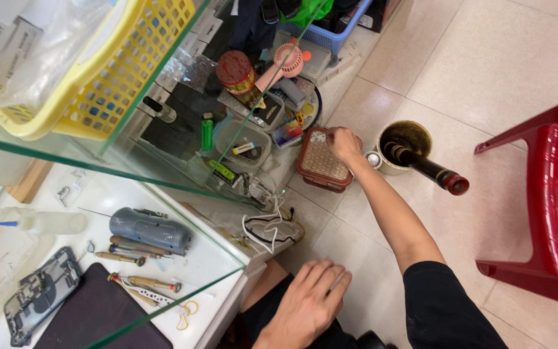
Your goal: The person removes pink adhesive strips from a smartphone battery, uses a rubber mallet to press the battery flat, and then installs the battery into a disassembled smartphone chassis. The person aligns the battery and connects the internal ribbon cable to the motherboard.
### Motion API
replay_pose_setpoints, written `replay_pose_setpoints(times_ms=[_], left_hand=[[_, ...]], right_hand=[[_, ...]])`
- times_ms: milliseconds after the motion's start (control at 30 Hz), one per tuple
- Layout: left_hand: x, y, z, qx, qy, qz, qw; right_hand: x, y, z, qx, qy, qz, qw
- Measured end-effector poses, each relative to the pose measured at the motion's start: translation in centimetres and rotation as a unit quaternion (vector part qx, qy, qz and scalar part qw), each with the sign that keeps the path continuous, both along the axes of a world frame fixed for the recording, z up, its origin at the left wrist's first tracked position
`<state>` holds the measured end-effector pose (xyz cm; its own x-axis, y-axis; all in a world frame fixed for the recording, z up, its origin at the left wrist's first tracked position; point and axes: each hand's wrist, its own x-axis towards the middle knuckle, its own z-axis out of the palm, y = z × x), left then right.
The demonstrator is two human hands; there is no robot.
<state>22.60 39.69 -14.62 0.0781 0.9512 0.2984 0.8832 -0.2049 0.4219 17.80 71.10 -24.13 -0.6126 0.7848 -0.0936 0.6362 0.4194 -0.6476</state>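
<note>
My right hand reaches down to the floor. Its fingers are closed on the far corner of a brown-red lidded box with a woven-pattern top. A small white bit shows at the fingertips, but I cannot tell what it is. My left hand lies flat on my thigh with the fingers apart, holding nothing. Just right of the box stands a round cream pot with a dark inside. A dark stick with a red end leans out of it.
A red plastic chair stands at the right on the tiled floor. Shelves behind the box hold a pink hand fan, a red-lidded can, a green lighter and small tubs. A glass pane carries a yellow basket. The white bench holds screwdrivers, a grey cylinder and an opened phone.
</note>
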Motion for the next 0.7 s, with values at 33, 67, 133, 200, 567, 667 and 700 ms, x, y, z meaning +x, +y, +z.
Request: replay_pose_setpoints(times_ms=[33, 67, 133, 200, 567, 667, 700], left_hand=[[-0.3, -0.3, -0.5, 0.008, 0.009, -0.006, 1.0], [-0.5, -0.7, -1.1, 0.014, 0.019, -0.015, 1.0], [-1.1, -1.4, -2.6, 0.044, 0.048, -0.018, 0.998], [-1.5, -1.6, -4.5, 0.091, 0.089, -0.009, 0.992], [-4.1, 1.5, -6.2, 0.123, 0.15, 0.216, 0.957], [-4.0, 1.7, -5.7, 0.129, 0.147, 0.225, 0.954], [-3.6, 1.5, -5.7, 0.131, 0.146, 0.225, 0.954]], right_hand=[[-1.2, 0.4, 0.0, -0.003, 0.038, 0.007, 0.999], [-2.7, 0.8, -0.2, -0.009, 0.078, 0.012, 0.997], [-5.7, 1.5, -0.4, -0.015, 0.119, 0.007, 0.993], [-8.5, 2.3, -0.4, -0.02, 0.126, -0.015, 0.992], [-11.9, 5.3, 0.8, -0.086, -0.059, -0.069, 0.992], [-11.5, 5.0, 2.0, -0.027, 0.128, -0.106, 0.986], [-11.1, 4.9, 2.4, -0.009, 0.217, -0.123, 0.968]])
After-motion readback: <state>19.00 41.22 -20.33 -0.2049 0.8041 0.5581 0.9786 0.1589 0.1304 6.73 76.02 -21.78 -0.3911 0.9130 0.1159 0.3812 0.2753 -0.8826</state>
